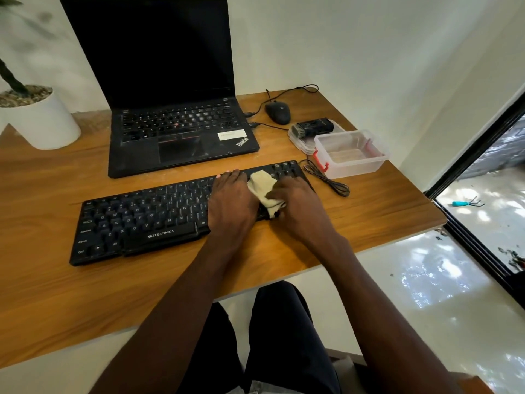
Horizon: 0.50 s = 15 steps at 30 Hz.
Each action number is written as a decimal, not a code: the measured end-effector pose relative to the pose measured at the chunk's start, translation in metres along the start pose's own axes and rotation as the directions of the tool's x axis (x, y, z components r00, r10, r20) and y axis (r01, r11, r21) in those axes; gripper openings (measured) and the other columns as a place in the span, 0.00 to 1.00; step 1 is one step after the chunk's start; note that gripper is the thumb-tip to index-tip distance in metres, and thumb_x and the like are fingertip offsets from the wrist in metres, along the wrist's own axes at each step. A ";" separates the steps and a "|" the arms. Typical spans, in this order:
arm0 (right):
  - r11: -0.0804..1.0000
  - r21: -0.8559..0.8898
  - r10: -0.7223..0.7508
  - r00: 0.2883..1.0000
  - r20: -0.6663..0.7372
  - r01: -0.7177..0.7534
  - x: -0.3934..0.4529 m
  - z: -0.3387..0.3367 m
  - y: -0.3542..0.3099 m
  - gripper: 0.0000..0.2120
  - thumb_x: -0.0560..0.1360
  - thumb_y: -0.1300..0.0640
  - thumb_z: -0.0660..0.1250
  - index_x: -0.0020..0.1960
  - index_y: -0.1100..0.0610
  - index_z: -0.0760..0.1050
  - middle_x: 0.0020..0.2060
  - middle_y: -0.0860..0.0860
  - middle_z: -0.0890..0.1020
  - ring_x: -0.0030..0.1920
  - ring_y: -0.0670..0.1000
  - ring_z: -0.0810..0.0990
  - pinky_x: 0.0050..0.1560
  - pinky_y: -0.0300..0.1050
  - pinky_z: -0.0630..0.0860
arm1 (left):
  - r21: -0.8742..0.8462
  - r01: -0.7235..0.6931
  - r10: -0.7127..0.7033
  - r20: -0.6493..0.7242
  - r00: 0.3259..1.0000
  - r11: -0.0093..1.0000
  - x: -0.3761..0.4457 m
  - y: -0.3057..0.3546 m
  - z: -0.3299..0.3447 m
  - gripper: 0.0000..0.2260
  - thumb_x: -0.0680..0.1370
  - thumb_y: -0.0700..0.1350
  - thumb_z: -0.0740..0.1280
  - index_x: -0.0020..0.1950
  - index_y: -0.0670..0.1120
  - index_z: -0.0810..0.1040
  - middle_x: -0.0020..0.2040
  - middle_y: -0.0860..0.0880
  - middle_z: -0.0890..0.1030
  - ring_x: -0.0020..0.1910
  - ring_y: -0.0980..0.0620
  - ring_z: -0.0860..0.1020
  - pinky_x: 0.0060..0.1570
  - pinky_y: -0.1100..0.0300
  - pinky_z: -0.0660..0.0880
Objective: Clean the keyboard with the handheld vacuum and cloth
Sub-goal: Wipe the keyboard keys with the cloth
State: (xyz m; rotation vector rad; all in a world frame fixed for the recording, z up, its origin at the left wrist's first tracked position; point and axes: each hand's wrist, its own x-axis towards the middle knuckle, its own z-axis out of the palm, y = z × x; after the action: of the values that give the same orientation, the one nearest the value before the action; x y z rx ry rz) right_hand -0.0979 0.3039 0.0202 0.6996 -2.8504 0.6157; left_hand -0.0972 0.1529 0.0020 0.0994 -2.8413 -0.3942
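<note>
Keyboard (pixel 147 220) black plastic; left hand (pixel 231 203) flat on keys; right hand (pixel 298 204) grips crumpled cream cloth (pixel 262 186).

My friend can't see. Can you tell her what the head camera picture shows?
A person's right hand grips a pale cloth on a black keyboard, with the left hand pressing flat beside it. An open laptop, mouse and clear box sit behind.

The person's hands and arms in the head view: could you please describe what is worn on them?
Nothing is worn: the left hand and right hand are bare, with no gloves, rings, watch or sleeves visible along either forearm. The left fingers show short, pale nails.
</note>
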 end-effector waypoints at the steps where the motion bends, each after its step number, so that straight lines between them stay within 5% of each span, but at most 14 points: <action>1: 0.999 0.051 0.021 0.999 -0.031 -0.019 0.003 -0.004 0.006 0.16 0.72 0.67 0.67 0.59 0.59 0.80 0.58 0.55 0.79 0.59 0.54 0.73 0.60 0.51 0.73 | 0.001 0.000 0.000 -0.003 1.000 1.000 0.000 0.000 0.000 0.22 0.79 0.46 0.60 0.72 0.40 0.69 0.72 0.41 0.70 0.72 0.45 0.66 0.74 0.50 0.58; 4: 0.976 0.045 0.219 0.945 -0.242 -0.215 0.014 -0.019 0.026 0.17 0.72 0.67 0.65 0.60 0.59 0.80 0.57 0.56 0.79 0.58 0.54 0.72 0.58 0.50 0.72 | -0.020 0.018 -0.018 -0.003 1.000 1.000 0.000 0.002 -0.002 0.23 0.77 0.43 0.61 0.73 0.39 0.67 0.73 0.41 0.68 0.73 0.45 0.65 0.75 0.50 0.57; 8: 0.981 -0.068 0.175 0.980 -0.090 -0.181 0.016 -0.015 0.013 0.22 0.72 0.63 0.68 0.66 0.55 0.76 0.64 0.54 0.74 0.65 0.55 0.69 0.64 0.48 0.68 | -0.021 0.016 -0.016 -0.012 1.000 1.000 -0.001 0.003 -0.003 0.24 0.77 0.43 0.62 0.73 0.40 0.67 0.74 0.42 0.68 0.74 0.46 0.64 0.75 0.51 0.55; 12: 0.968 0.103 0.224 0.973 0.055 -0.228 0.040 -0.041 0.014 0.15 0.73 0.67 0.67 0.56 0.54 0.83 0.54 0.53 0.83 0.51 0.50 0.79 0.48 0.42 0.75 | -0.019 0.021 -0.021 -0.019 1.000 1.000 -0.002 0.004 -0.003 0.23 0.77 0.42 0.62 0.72 0.40 0.69 0.73 0.42 0.69 0.73 0.45 0.65 0.75 0.51 0.56; 15: 0.967 0.110 0.244 0.962 -0.121 -0.231 0.063 -0.042 0.014 0.17 0.72 0.68 0.64 0.55 0.54 0.83 0.52 0.54 0.83 0.51 0.51 0.80 0.51 0.45 0.77 | -0.027 0.020 -0.020 -0.021 1.000 0.999 -0.001 0.002 -0.002 0.21 0.76 0.41 0.61 0.69 0.41 0.73 0.69 0.42 0.73 0.70 0.45 0.69 0.73 0.49 0.61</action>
State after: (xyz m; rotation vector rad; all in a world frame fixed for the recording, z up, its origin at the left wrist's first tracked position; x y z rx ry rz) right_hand -0.1587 0.3066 0.0680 0.3142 -2.8153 0.8046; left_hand -0.0957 0.1548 0.0037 0.1263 -2.8148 -0.4323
